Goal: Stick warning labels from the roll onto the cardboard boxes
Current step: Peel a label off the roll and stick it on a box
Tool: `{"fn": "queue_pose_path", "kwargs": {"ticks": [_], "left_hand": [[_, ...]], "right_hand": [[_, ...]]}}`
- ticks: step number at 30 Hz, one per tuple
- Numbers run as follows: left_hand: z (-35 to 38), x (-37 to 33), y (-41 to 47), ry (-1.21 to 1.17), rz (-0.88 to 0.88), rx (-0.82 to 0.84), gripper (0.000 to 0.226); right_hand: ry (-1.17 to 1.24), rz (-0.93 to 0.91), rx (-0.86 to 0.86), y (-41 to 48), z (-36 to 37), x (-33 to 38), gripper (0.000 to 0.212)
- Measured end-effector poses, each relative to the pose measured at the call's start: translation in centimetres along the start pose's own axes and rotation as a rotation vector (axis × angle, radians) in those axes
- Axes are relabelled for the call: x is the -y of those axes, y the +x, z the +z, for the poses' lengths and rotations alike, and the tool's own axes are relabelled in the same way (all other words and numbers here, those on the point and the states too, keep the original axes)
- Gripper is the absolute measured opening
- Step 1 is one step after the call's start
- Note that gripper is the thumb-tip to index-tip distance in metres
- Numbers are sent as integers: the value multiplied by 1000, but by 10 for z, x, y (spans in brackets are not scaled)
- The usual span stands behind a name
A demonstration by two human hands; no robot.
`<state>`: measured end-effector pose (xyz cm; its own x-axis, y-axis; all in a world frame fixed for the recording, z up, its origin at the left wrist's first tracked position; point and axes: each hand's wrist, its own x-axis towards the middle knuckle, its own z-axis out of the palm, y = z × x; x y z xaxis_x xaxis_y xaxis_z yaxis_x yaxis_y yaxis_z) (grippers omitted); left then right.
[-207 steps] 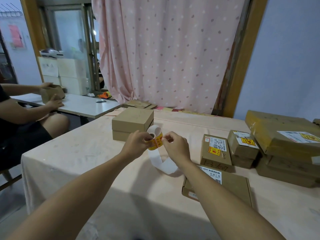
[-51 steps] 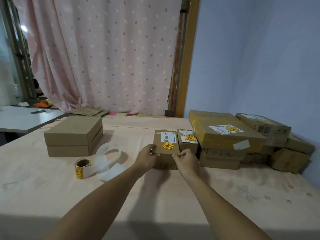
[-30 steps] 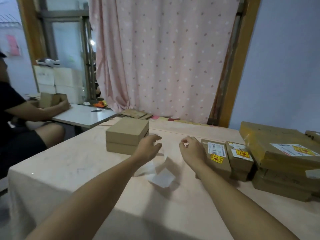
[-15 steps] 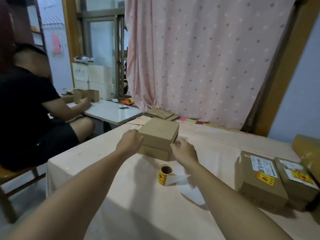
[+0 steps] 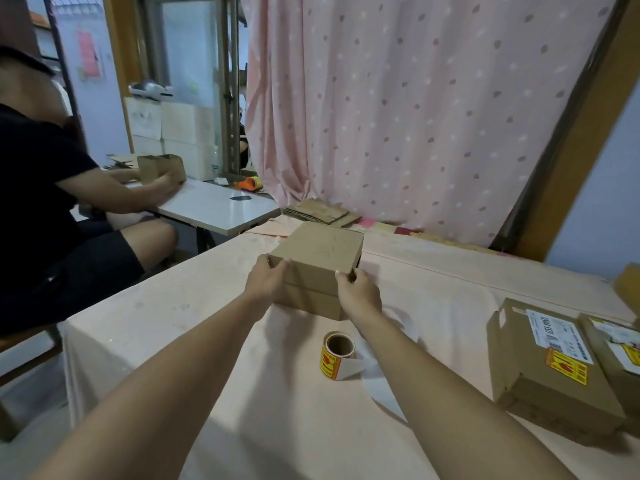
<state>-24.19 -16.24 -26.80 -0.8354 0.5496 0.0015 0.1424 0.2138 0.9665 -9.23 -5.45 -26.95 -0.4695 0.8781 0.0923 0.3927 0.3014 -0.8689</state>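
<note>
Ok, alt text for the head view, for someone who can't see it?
The left hand and right hand grip the near corners of a plain cardboard box. The label roll stands in front of it, backing strip trailing right. Two labelled boxes sit at right; another person works at left.

Single head-worn view, wide-angle. Looks forward and down along both forearms, close over cloth-covered table (image 5: 166, 327). Left hand (image 5: 266, 282) and right hand (image 5: 358, 294) on plain cardboard box (image 5: 318, 251), mid-frame. Faces pink curtain (image 5: 415, 116), far side. Seated person (image 5: 41, 188) at left edge. Labelled boxes (image 5: 540, 358) run off right edge. Straight lines bow toward edges.
</note>
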Motion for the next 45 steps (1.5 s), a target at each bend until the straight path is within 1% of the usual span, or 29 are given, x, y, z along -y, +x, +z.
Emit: {"fn": "queue_pose_path", "kwargs": {"ticks": [2,8,12,16,18,21,23,25,26,28,29,31,32,34,35,38,41,45], "left_hand": [[4,4,3,-54,-2,-32,51],[14,4,1,-199,18,-131,50],[19,-11,-6,-314,49,-217,42],[21,-29,-14,-428,-11,-156,48],[21,-36,-18,-430,3,-119,54],[23,-47,-28,-418,49,-49,63],[27,-56,-37,-373,106,-18,64],[32,-64,-47,-282,209,3,61],[34,-69,-54,-225,268,6,59],[39,-77,-67,-31,405,-40,61],[41,-81,-78,53,476,-67,64],[46,-87,-100,149,610,-105,67],[49,-89,-109,183,693,-134,68],[56,-89,-127,281,862,-201,67],[60,-90,-136,332,919,-210,66],[74,-90,-156,391,986,-206,67],[91,-89,-177,371,1028,-185,70],[116,-96,-207,249,942,-99,70]], "right_hand": [[31,4,-30,2,2,-2,40],[121,47,-106,4,7,-3,32],[261,85,-114,2,4,-1,26],[458,87,-120,-7,-10,1,30],[476,80,-135,-10,-23,-1,32],[443,85,-160,-16,-44,-2,30],[425,84,-161,-19,-58,-2,29],[441,74,-161,-25,-74,-1,26],[443,74,-171,-28,-83,-1,27],[476,71,-202,-32,-101,-1,28],[522,59,-220,-34,-111,-1,26],[681,34,-230,-43,-134,4,17],[763,31,-227,-49,-147,7,16],[887,40,-223,-60,-171,10,22],[947,53,-224,-65,-183,8,28],[1092,92,-242,-85,-216,-5,41],[1123,58,-244,-108,-247,-20,49],[1072,32,-222,-133,-280,-35,47]]}}
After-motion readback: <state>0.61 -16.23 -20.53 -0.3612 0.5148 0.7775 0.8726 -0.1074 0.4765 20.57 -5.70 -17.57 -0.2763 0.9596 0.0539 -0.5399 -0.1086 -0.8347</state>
